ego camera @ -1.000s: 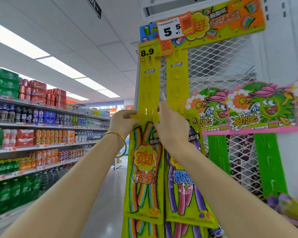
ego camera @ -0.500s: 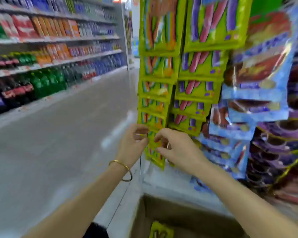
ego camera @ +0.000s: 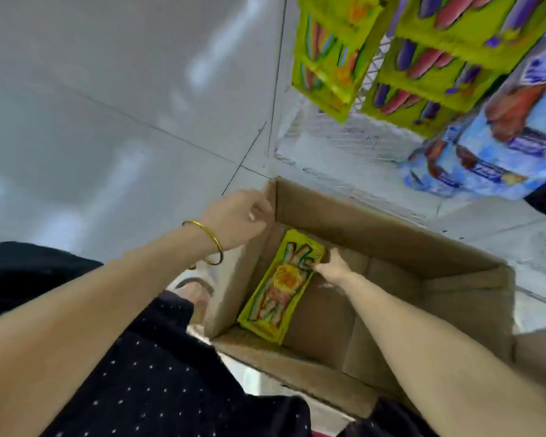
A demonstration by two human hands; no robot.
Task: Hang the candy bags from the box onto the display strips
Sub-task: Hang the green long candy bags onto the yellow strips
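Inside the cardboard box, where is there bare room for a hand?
Free: bare box floor right of the yellow candy bag, up to the right wall. Crowded: left wall, where the bag lies with the right hand touching it; the left hand is at the far-left corner.

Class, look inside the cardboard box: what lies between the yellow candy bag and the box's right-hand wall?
Head view: only bare cardboard floor and the right hand reaching to the candy bag.

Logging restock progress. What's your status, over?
Right hand down in box, fingers on candy bag. Left hand loosely curled by box corner, holding nothing. Nothing blocking.
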